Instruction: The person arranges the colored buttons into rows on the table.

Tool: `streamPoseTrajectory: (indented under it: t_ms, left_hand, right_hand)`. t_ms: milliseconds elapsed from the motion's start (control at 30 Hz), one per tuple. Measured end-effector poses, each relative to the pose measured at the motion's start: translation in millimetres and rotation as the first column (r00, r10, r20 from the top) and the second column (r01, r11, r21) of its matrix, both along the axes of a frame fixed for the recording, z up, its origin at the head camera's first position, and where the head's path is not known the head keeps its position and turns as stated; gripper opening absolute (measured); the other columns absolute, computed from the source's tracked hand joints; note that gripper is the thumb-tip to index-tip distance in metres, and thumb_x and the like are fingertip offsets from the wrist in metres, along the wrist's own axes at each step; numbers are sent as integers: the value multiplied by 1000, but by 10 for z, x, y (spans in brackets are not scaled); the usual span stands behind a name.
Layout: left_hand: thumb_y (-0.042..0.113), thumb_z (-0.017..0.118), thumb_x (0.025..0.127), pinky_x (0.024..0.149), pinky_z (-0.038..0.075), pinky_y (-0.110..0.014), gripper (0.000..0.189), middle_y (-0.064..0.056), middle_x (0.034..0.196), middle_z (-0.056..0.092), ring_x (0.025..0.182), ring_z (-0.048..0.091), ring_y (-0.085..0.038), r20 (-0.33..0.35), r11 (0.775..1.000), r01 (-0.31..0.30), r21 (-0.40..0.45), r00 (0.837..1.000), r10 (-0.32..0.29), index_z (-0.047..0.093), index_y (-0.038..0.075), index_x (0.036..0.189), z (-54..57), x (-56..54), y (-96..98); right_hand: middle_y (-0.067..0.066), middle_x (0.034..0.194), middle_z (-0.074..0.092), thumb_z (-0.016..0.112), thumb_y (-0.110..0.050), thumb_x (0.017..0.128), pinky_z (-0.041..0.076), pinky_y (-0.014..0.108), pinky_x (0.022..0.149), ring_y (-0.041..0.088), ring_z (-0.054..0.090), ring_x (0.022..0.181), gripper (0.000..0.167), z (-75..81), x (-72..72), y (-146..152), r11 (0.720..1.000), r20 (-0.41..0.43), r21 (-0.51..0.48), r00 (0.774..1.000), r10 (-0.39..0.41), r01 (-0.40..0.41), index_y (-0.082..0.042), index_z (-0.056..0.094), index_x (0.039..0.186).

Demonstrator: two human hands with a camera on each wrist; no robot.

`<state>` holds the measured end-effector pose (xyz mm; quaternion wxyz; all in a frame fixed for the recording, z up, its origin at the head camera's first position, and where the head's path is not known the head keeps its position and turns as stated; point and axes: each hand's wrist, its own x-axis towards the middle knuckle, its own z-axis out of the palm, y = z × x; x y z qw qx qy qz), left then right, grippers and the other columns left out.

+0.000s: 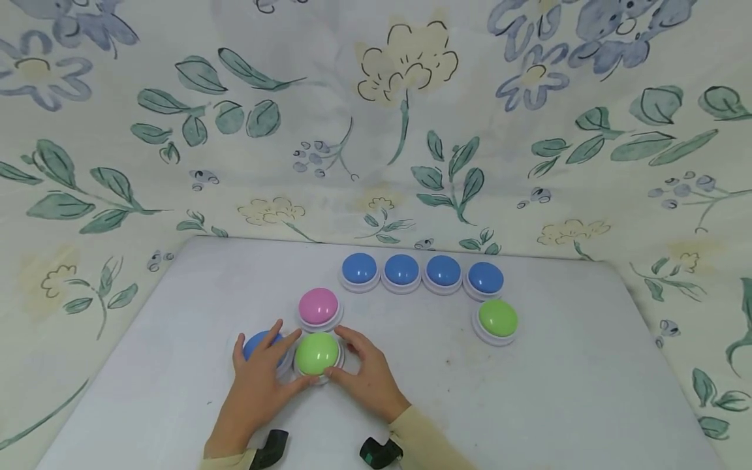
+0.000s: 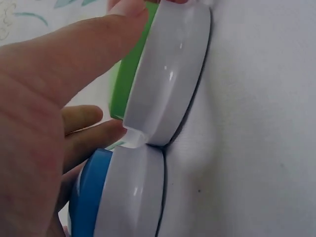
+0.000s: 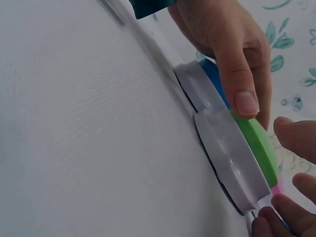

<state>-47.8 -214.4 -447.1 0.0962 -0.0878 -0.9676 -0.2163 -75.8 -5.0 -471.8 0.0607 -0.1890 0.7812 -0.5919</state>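
Observation:
Both hands surround a green push button point(image 1: 317, 354) with a white base. My left hand point(image 1: 254, 390) has its thumb on the green button's near edge and its index finger at the left side; its other fingers spread over a blue push button point(image 1: 256, 343), which they partly hide. From the right side, the thumb and index finger of my right hand point(image 1: 371, 377) curve round the green button. The left wrist view shows the green button's base point(image 2: 170, 74) touching the blue button's base point(image 2: 132, 190). A pink push button point(image 1: 318, 306) sits just behind the green one.
Several blue push buttons point(image 1: 402, 269) stand in a row along the back of the white table point(image 1: 558, 365). Another green push button point(image 1: 498, 318) lies in front of the row's right end. Flowered cloth point(image 1: 329, 98) covers the surface behind and beside the table.

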Motion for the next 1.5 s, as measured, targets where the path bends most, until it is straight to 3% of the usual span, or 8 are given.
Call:
streamPoseTrajectory:
  t_ms: [233,433,667,1000,1500]
  left_hand:
    - [54,86,68,107,10,-79,83,-15,143,57,145,27,-42,-130,998,35,-61,991,-43,66,6,132,-98,17,-27]
    - [52,86,69,107,11,-77,81,-11,139,61,143,31,-40,-120,997,52,-65,991,-60,65,4,132,-91,9,-24]
    - [47,86,72,108,10,-77,76,-11,137,63,141,34,-41,-86,997,51,-62,995,-57,66,1,130,-70,22,-21]
    - [42,83,77,109,13,-74,70,-11,137,62,139,40,-38,-101,994,86,-64,991,-92,65,2,132,-58,33,-10]
    - [43,85,73,110,16,-72,73,-9,136,64,139,43,-37,-172,993,109,-36,978,-114,66,4,132,-50,39,2]
  right_hand:
    - [8,149,51,76,-17,89,37,37,116,24,47,139,66,-11,6,-5,997,-39,68,998,50,-47,-6,48,148]
    - [11,149,51,71,-8,91,34,38,117,26,46,140,62,-19,25,0,993,-77,102,994,73,-65,-4,46,148]
    - [13,147,52,70,-15,94,38,41,115,27,48,137,62,-63,47,-23,977,-136,211,988,67,-38,-4,45,149]
    - [11,144,55,71,-21,93,39,43,114,27,51,135,59,-101,33,-18,986,-107,167,994,38,-20,-7,50,147]
    - [12,146,54,75,-16,90,37,40,115,26,49,137,63,-62,13,26,990,-31,126,998,62,-58,-5,50,146]
